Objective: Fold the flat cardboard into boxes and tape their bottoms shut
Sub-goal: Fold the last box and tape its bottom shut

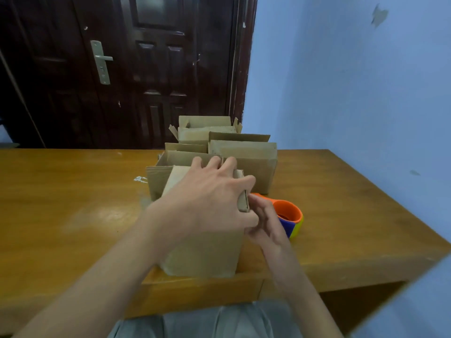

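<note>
Light, stiff box [207,252]: left hand [210,201] pressing flaps flat, fingers spread; right hand [264,220] pinching flap edge just beside

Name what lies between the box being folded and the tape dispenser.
In the head view, the right hand lies between the box and the tape dispenser.

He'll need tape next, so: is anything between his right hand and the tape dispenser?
Nothing visible. The right hand is at the right edge of the near box, and the tape dispenser sits on the table right behind it, partly hidden by the hand itself.
</note>
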